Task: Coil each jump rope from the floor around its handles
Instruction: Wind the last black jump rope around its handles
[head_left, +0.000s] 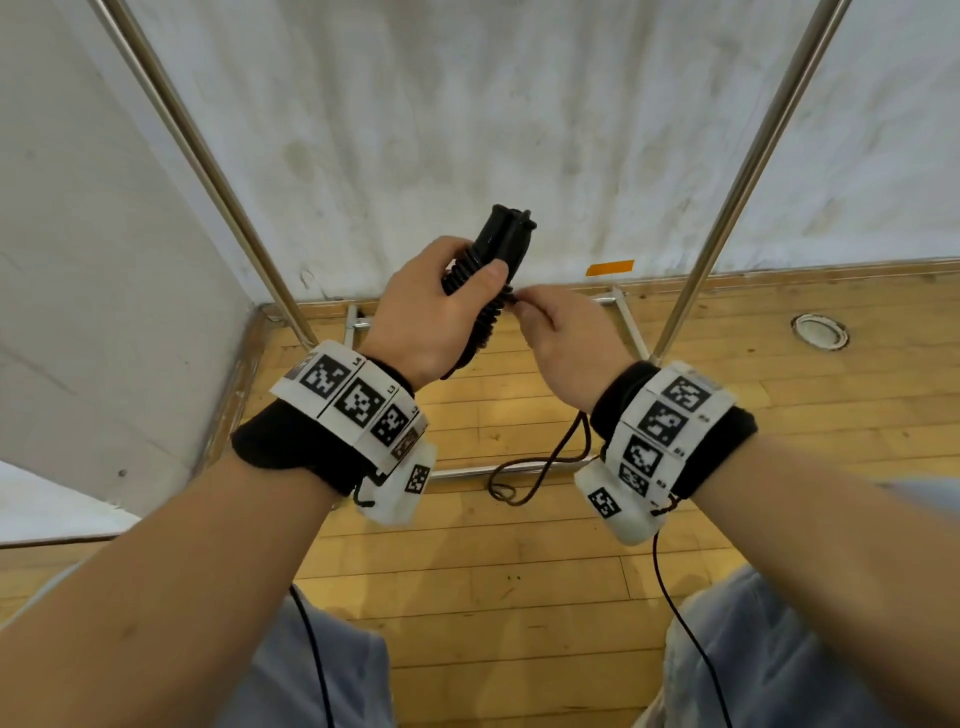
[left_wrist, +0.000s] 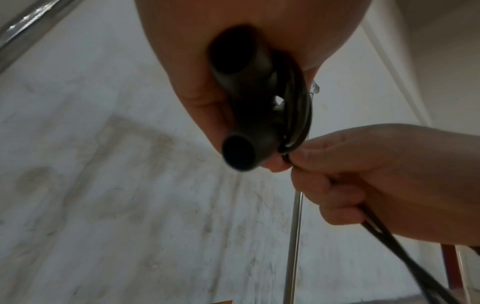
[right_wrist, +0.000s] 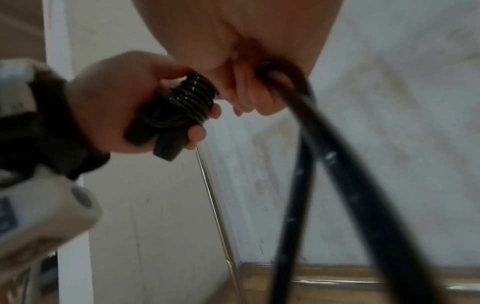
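My left hand (head_left: 426, 306) gripped both black handles (head_left: 506, 236), already wound in tight turns. My right hand (head_left: 563, 343) pinched the rope (right_wrist: 337, 164) beside the coil, its slack trailing to the floor (head_left: 519, 597). I judged steady tension and side-by-side turns mattered.

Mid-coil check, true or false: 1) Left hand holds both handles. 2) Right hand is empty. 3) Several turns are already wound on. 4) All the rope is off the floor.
1) True: the left hand grips the two black handles together.
2) False: the right hand pinches the rope beside the coil.
3) True: stacked turns wrap the handles.
4) False: a loose loop lies on the wooden floor.
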